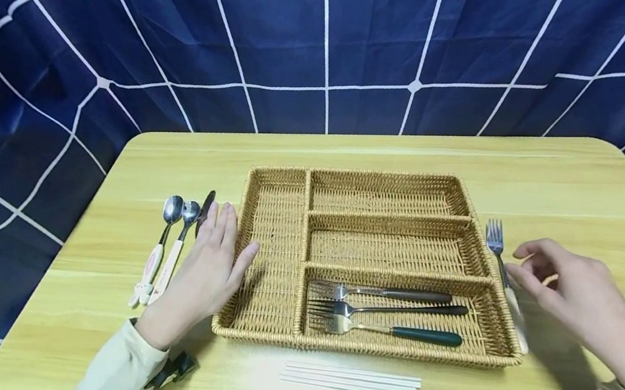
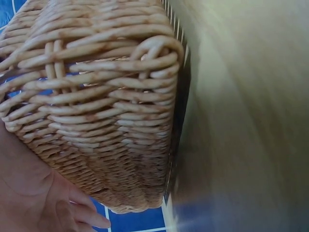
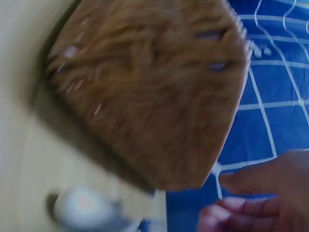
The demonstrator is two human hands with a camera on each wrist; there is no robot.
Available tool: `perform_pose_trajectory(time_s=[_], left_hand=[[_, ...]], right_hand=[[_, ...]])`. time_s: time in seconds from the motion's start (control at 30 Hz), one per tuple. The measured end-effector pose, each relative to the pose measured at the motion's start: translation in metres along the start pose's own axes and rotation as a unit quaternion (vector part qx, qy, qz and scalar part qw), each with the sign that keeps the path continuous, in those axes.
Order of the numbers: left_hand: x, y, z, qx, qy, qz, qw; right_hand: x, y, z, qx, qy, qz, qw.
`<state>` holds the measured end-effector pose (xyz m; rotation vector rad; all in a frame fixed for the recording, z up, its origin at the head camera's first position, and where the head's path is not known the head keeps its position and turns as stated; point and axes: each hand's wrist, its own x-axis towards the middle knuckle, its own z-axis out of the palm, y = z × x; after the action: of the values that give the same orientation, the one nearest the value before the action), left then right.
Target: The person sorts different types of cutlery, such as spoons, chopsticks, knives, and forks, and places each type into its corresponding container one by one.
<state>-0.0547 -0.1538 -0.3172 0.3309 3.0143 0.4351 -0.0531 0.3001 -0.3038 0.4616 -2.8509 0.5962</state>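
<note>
A woven cutlery basket [image 1: 307,241] with several compartments sits on the table. My left hand [image 1: 202,273] lies with straight fingers along its left side, overlapping a dark-handled knife [image 1: 206,208]. In the left wrist view that palm is beside the basket's woven wall [image 2: 101,121]. My right hand [image 1: 590,287], its fingers loosely bent and holding nothing, hovers by a white-handled fork [image 1: 495,237] at the basket's right side. The right wrist view, blurred, has the fingers [image 3: 231,181] apart from the basket [image 3: 149,96]. Three dark-handled forks [image 1: 419,334] lie in the front compartment.
Left of the basket lie two light-handled spoons, a rabbit-ended one [image 1: 152,262] and a plainer one [image 1: 168,266]. Several white chopsticks [image 1: 351,381] lie in front of it. A blue checked cloth [image 1: 287,31] hangs behind the table [image 1: 585,177].
</note>
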Motion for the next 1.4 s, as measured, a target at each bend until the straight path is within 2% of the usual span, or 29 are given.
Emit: perform_pose_trajectory(time_s=[0.2,0.4,0.53,0.67,0.9,1.3,1.4], left_hand=[[0.001,-0.001,0.000,0.002,-0.004,0.002,1.0000],[0.001,-0.001,0.001,-0.004,-0.007,0.000,1.0000],[0.002,-0.001,0.001,-0.010,-0.004,-0.001,0.9999],[0.002,-0.001,0.001,-0.011,-0.007,-0.004,0.9999],[0.003,0.000,0.001,-0.012,-0.007,-0.005,0.9999],[0.002,-0.001,0.002,-0.013,-0.007,-0.006,0.9999],[0.001,-0.001,0.002,-0.016,-0.003,-0.002,0.9999]], right_hand=[[-0.012,0.018,0.008,-0.023,-0.083,0.078,0.993],[-0.017,0.025,0.015,-0.024,-0.157,0.107,0.982],[-0.018,0.025,0.015,-0.026,-0.182,0.119,0.976],[-0.022,0.024,0.014,-0.024,-0.184,0.132,0.974],[-0.028,0.024,0.012,-0.024,-0.194,0.182,0.964],[-0.022,0.033,0.017,-0.025,-0.164,0.162,0.973],[-0.022,0.033,0.020,-0.025,-0.146,0.158,0.976]])
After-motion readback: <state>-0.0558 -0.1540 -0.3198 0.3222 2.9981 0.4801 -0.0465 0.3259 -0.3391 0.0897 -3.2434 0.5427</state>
